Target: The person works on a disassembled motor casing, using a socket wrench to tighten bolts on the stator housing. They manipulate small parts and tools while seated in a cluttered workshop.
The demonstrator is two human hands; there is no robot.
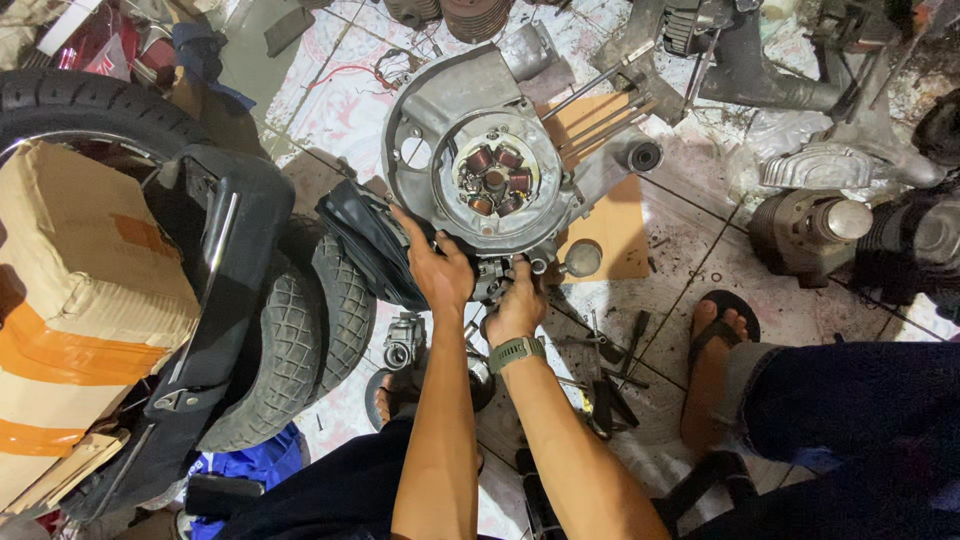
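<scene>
A grey metal engine case (420, 110) lies on the tiled floor, its round stator with copper coils (495, 178) facing up. My left hand (437, 262) grips the near lower edge of the case, fingers curled over a small grey metal part (492, 280). My right hand (517, 300), with a green watch on the wrist, closes on the same part from the right. A black rubber piece (365, 240) sits just left of my left hand.
A knobby tyre (300, 340) and a black scooter panel (215, 300) stand at left beside a cardboard box (80, 290). A small carburettor-like part (402, 342) and loose tools (610, 360) lie near my sandalled foot (712, 360). Engine cylinders (810, 230) sit at right.
</scene>
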